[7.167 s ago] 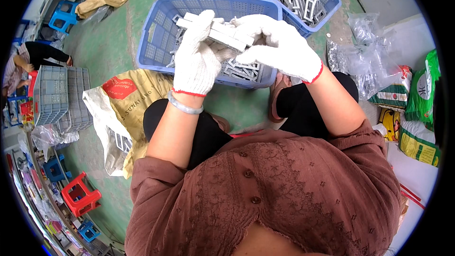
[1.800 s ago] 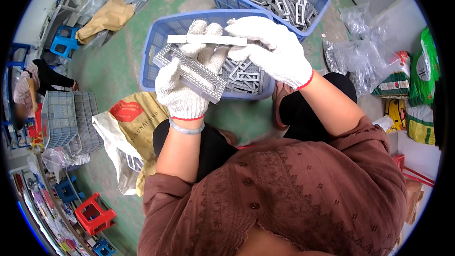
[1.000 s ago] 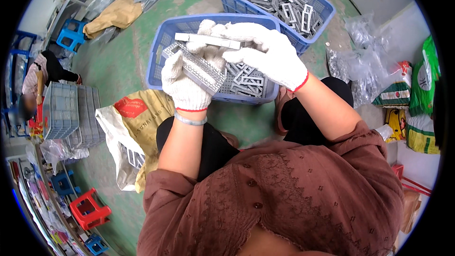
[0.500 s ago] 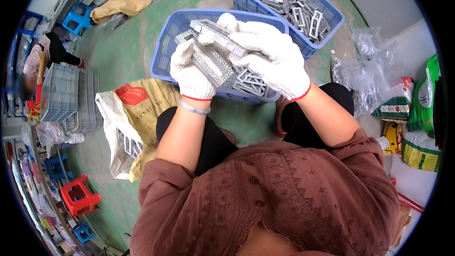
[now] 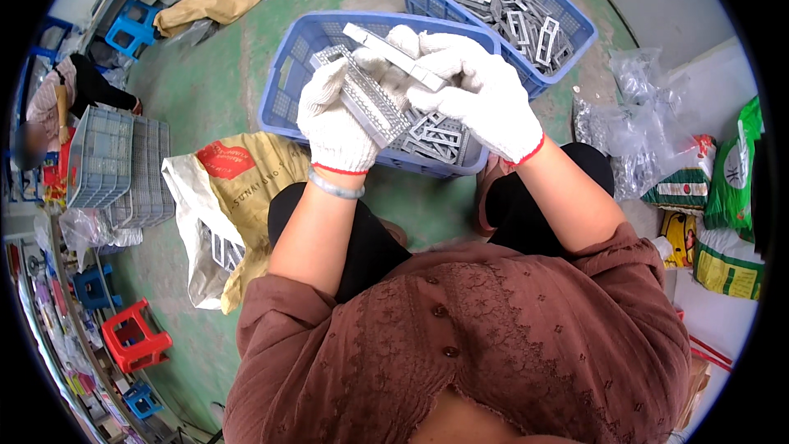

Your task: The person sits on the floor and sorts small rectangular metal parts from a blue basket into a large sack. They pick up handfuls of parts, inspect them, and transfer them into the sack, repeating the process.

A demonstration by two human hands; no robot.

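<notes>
Both my hands wear white knitted gloves with red cuffs, held above a blue plastic basket [image 5: 283, 66]. My left hand [image 5: 341, 127] is closed round a grey metal part [image 5: 368, 97], a long block with a ridged, perforated face. In my right hand [image 5: 485, 90] is a second, slimmer grey metal bar [image 5: 396, 57], tilted with its smooth edge up. The two parts lie close beside each other; whether they touch is hard to tell. Below my gloves, several grey metal frames [image 5: 436, 136] lie in the basket.
Behind to the right, another blue basket [image 5: 575, 41] holds many metal frames. A yellow-and-white sack [image 5: 246, 177] with metal parts stands at my left. Stacked grey crates [image 5: 103, 156], a red stool [image 5: 136, 335] and another person [image 5: 78, 94] are farther left. Plastic bags [image 5: 633, 140] lie at right.
My right hand has turned its metal bar, so a smooth narrow side now shows, and shifted it slightly right. The left hand keeps its part in nearly the same place.
</notes>
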